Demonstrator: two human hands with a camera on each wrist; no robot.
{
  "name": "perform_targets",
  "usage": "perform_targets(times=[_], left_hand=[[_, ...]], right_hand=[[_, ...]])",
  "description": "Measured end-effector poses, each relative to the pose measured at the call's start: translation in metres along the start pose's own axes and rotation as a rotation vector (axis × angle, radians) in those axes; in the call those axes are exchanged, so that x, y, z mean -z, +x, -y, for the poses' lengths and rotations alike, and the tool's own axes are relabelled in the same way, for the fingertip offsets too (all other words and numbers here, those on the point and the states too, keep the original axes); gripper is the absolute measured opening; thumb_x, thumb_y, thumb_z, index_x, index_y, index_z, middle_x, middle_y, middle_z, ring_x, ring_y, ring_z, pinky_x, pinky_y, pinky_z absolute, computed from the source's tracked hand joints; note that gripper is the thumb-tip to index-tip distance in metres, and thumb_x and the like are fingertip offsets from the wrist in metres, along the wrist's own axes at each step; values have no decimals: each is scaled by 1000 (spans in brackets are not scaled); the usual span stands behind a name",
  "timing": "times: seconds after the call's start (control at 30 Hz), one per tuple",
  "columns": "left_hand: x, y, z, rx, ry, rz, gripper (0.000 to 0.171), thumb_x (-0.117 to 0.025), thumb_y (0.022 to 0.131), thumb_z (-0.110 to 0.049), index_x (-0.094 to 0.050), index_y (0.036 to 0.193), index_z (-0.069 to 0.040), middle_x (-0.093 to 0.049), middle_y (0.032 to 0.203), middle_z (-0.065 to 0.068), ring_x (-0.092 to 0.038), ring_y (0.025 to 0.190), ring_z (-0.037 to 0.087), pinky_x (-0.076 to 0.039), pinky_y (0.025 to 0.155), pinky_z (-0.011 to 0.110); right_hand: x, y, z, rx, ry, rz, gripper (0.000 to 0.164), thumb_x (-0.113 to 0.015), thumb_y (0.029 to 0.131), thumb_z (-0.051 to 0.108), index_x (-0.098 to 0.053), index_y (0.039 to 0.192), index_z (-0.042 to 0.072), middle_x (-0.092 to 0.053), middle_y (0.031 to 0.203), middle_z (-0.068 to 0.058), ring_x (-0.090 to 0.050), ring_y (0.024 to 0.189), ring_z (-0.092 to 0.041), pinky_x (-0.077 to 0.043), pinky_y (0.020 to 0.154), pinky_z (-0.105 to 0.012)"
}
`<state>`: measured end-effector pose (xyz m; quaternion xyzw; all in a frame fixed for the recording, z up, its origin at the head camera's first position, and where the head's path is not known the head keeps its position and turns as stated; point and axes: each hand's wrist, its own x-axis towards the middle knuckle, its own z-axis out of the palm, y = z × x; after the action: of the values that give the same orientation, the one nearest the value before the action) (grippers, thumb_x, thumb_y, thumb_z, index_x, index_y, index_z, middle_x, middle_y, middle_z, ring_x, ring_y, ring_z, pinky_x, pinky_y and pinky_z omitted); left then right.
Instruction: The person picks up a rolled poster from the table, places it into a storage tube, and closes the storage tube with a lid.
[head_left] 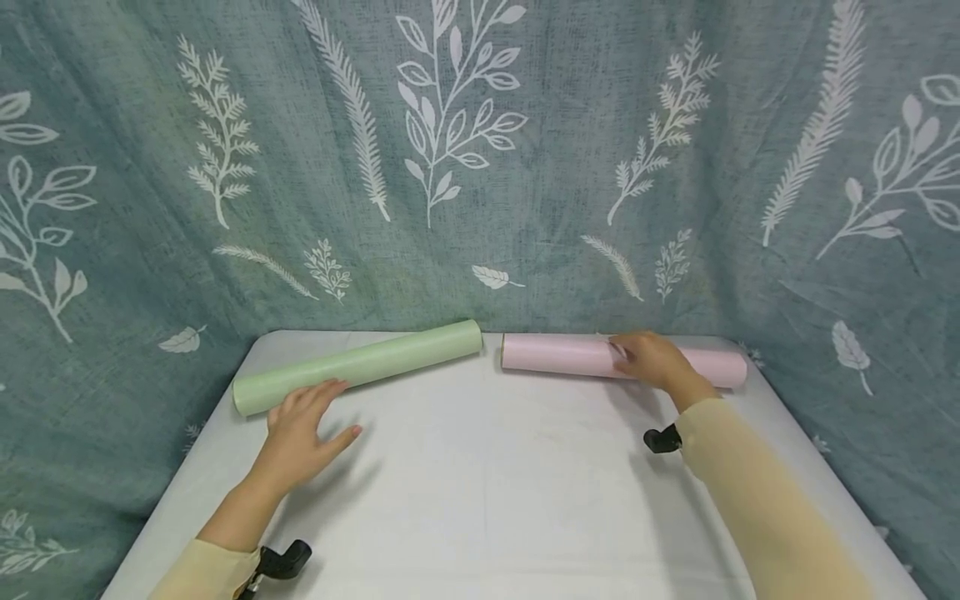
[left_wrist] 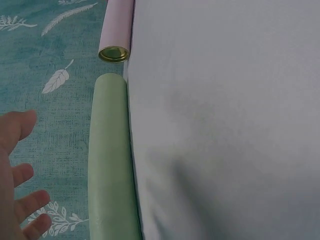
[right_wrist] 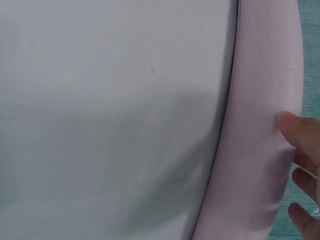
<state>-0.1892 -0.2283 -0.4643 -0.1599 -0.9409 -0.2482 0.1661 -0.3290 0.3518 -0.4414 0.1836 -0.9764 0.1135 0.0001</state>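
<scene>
Two long rolls lie near the far edge of the white table. The light green roll point(head_left: 360, 364) slants on the left, its right end farther back. A pink roll point(head_left: 558, 355) stretches across the right side; its gold-coloured end point(left_wrist: 114, 54) shows in the left wrist view. Beside the green roll's near side is my left hand point(head_left: 300, 437), fingers spread and thumb apart, holding nothing. My right hand point(head_left: 651, 358) grips the pink roll right of its middle. In the right wrist view its thumb point(right_wrist: 295, 127) lies on the roll, with fingers curled by the far side.
A white cloth point(head_left: 480, 492) covers the table. Blue-green leaf-patterned fabric point(head_left: 555, 167) hangs behind the table and along both sides. A small gap separates the facing ends of the two rolls. Black wrist devices point(head_left: 285, 560) sit at both cuffs.
</scene>
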Motion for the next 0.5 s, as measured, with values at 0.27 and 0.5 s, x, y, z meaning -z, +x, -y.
perform_targets(times=[0.27, 0.5], left_hand=[[15, -3, 1, -12, 113, -39, 70, -73, 89, -48, -50, 146, -14, -46, 148, 17, -38, 131, 43, -24, 95, 68], [26, -4, -5, -17, 235, -65, 73, -71, 88, -50, -49, 146, -12, -44, 148, 21, -36, 132, 46, -22, 98, 70]], right_hand=[[28, -33, 18, -65, -92, -19, 49, -67, 96, 25, -58, 138, 0, -53, 139, -29, -46, 127, -53, -36, 103, -67], [45, -69, 45, -58, -173, -155, 51, -69, 95, 28, -58, 138, 2, -54, 137, -28, -47, 126, -51, -38, 101, -67]])
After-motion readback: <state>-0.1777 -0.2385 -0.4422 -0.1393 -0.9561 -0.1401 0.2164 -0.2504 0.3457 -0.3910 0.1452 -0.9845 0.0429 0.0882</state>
